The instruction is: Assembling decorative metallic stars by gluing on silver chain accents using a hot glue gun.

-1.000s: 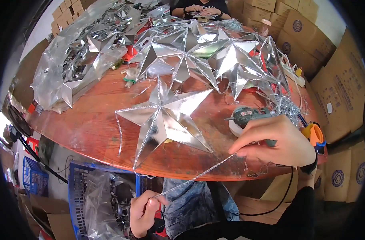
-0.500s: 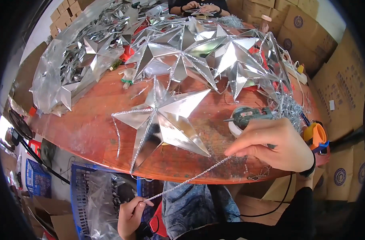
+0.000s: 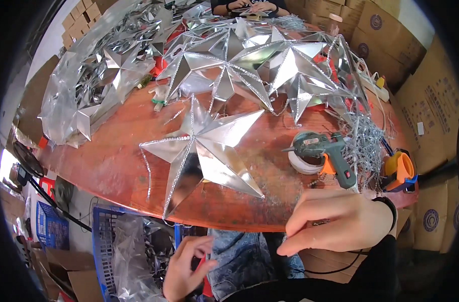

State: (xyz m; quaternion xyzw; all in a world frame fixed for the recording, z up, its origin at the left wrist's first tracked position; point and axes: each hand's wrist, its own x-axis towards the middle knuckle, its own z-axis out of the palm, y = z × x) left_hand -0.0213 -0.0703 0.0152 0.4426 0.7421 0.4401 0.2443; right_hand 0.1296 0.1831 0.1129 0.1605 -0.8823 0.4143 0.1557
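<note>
Reaching over the near edge of the bench point(image 3: 113, 166), the two hands were closest to the camera. The left hand point(image 3: 186, 269) hung below the bench edge above the lap, its fingers loosely curled and partly apart; whether it gripped anything could not be told. The right hand point(image 3: 340, 221) sat at the bench edge with thumb and fingers pinched together at the tips, where a thin strand of silver tinsel point(image 3: 284, 241) seemed to meet them, though it was too fine to be sure.

Just beyond the hands lay one silver foil star point(image 3: 204, 151), flat on the red-brown wood, apart from both hands, its edges trimmed with tinsel. To its right one green glue gun point(image 3: 322, 148) rested across one white roll of tape point(image 3: 302, 162). A tangle of loose tinsel point(image 3: 365, 146) lay beside the gun, and one orange tape dispenser point(image 3: 398, 171) stood at the right edge.

Farther back, at least three more large silver stars point(image 3: 249, 60) overlapped in a heap. On the left a clear plastic bag point(image 3: 88, 85) held several others, too jumbled to count. Below the bench, one blue crate point(image 3: 106, 241) stood on the floor.
</note>
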